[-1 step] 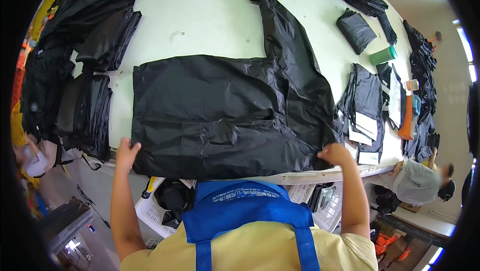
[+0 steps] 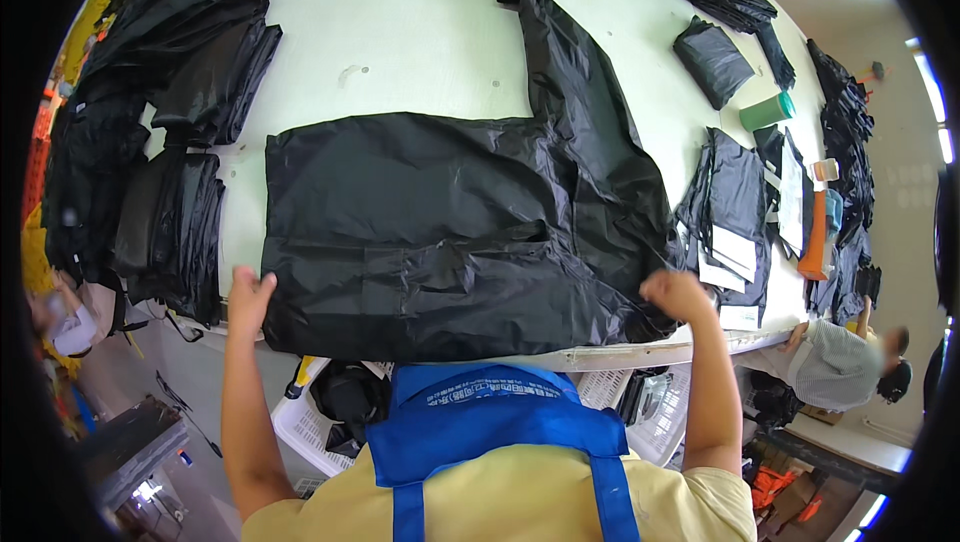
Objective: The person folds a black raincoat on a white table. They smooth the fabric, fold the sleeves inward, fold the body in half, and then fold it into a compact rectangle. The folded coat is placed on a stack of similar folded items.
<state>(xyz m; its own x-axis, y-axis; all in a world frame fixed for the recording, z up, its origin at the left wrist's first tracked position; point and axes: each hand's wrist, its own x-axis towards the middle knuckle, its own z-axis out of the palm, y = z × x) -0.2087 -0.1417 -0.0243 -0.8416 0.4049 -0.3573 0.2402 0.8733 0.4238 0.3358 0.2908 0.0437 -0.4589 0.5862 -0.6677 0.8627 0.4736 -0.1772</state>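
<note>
A black, shiny thin-fabric jacket (image 2: pixel 430 192) lies spread across the pale table in front of me. One sleeve (image 2: pixel 575 62) stretches away to a gathered cuff at the far side. At the jacket's left edge is my left hand (image 2: pixel 250 302), its thumb apart from the fingers and nothing visible between them. My right hand (image 2: pixel 680 297) is at the near right corner, by the creased upper part of the jacket. Its fingers are curled closed on the fabric there, though the fingertips show only in part.
Folded black garments (image 2: pixel 170 227) are stacked on the left. To the right lie a folded black packet (image 2: pixel 712 62), a green cup (image 2: pixel 767 112), papers (image 2: pixel 733 252) and an orange holder (image 2: pixel 815 237). White baskets (image 2: pixel 310 432) stand below the table edge. Another person (image 2: pixel 835 362) is at far right.
Both hands have shifted slightly away from me along the jacket's ends, the right one more clearly. The jacket lies almost the same.
</note>
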